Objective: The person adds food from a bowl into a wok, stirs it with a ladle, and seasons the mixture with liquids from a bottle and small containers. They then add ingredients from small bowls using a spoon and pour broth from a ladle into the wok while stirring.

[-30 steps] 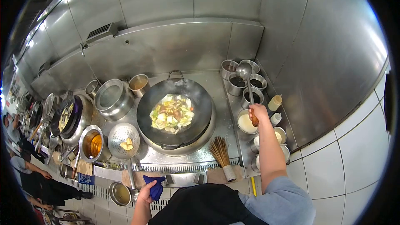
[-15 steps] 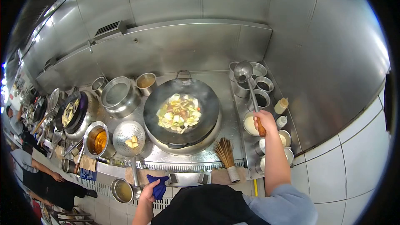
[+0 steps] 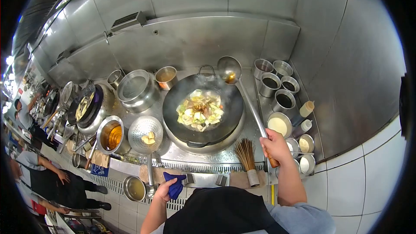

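A long ladle with a wooden handle is in my right hand [image 3: 278, 147], fingers wrapped round it. The ladle's bowl [image 3: 227, 66] hangs over the far right rim of the wok and holds a little brown sauce. Steam rises from the black wok [image 3: 234, 108], which sits on the burner in front of me. Inside lie pale green and white cut vegetables [image 3: 199, 112] with a dark brown patch on top. My left hand [image 3: 166, 190] grips a folded blue cloth [image 3: 175, 185] below the wok, beside the strainer's handle.
A perforated strainer [image 3: 139, 133] with pale yellow pieces rests left of the wok. Pots of dark sauces [image 3: 284, 100] and squeeze bottles [image 3: 307, 109] stand at right. A bamboo brush [image 3: 246, 156] sits front right. Other people [image 3: 47, 175] stand at far left.
My right hand has brought the ladle leftwards from above the seasoning pots to the wok's far rim. A brown patch now shows on the vegetables. My left hand keeps the cloth.
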`<state>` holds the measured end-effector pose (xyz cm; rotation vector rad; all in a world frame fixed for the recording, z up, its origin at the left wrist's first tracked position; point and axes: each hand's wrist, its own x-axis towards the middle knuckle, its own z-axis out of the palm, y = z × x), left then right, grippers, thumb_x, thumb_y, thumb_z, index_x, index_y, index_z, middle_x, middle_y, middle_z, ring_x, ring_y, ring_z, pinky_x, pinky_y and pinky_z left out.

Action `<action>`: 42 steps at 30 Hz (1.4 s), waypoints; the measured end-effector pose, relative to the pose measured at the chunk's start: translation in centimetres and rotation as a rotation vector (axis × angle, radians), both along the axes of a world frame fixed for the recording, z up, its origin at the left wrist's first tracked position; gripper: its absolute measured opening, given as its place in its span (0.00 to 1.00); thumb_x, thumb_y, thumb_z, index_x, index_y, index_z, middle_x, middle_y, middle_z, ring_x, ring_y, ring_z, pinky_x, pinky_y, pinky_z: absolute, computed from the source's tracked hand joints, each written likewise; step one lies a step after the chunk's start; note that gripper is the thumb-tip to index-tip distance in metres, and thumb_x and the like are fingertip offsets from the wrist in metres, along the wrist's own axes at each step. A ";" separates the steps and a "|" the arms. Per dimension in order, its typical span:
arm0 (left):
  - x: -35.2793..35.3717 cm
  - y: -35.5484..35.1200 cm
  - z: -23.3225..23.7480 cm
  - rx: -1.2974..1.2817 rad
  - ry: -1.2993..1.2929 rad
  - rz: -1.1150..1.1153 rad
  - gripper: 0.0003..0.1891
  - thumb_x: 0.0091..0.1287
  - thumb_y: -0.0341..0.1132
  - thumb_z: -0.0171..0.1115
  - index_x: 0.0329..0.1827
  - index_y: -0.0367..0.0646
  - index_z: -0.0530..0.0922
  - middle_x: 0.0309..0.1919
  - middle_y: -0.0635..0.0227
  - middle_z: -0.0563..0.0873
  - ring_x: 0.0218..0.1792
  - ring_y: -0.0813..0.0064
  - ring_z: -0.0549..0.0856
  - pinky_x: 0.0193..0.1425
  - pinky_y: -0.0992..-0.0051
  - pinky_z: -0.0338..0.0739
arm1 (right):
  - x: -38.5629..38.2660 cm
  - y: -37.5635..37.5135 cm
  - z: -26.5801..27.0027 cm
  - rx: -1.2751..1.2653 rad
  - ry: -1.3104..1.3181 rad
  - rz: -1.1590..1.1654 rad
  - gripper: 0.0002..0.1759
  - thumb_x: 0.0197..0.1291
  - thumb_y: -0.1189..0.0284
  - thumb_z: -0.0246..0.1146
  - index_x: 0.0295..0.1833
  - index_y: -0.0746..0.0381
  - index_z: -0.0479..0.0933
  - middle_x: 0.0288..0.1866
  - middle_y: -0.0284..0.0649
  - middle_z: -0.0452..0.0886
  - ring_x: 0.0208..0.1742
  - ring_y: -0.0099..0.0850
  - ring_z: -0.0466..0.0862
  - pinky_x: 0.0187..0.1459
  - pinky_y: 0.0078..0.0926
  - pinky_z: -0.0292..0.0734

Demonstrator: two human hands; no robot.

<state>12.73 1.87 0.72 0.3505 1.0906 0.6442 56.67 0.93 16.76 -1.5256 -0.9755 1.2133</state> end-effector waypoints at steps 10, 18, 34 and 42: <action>1.3 1.4 0.2 0.044 0.088 -0.093 0.21 0.58 0.39 0.69 0.52 0.42 0.75 0.36 0.66 0.83 0.35 0.70 0.84 0.40 0.72 0.80 | -1.9 -0.8 -6.7 -0.042 0.326 -0.030 0.07 0.59 0.75 0.58 0.43 0.64 0.71 0.22 0.35 0.74 0.13 0.23 0.72 0.14 0.22 0.65; 0.1 2.0 -1.5 0.006 0.101 -0.031 0.18 0.62 0.37 0.64 0.52 0.38 0.75 0.40 0.63 0.84 0.36 0.69 0.84 0.41 0.72 0.81 | 7.7 -3.2 -5.9 -0.033 -0.290 -0.486 0.07 0.56 0.75 0.56 0.36 0.69 0.72 0.19 0.38 0.73 0.12 0.27 0.74 0.15 0.26 0.67; 1.4 1.5 0.2 0.105 -0.067 0.020 0.23 0.62 0.34 0.62 0.59 0.35 0.71 0.45 0.56 0.83 0.41 0.58 0.84 0.46 0.62 0.82 | 11.9 -2.9 -8.5 -0.084 -0.207 -0.618 0.05 0.54 0.77 0.56 0.31 0.69 0.70 0.19 0.37 0.72 0.12 0.27 0.73 0.14 0.25 0.68; 0.1 2.3 -0.6 0.164 0.185 -0.031 0.21 0.60 0.36 0.66 0.54 0.36 0.73 0.38 0.62 0.83 0.33 0.67 0.85 0.37 0.70 0.81 | 10.7 -3.3 -5.5 -0.005 0.034 -0.684 0.05 0.54 0.78 0.56 0.35 0.69 0.69 0.20 0.37 0.73 0.13 0.27 0.72 0.15 0.24 0.67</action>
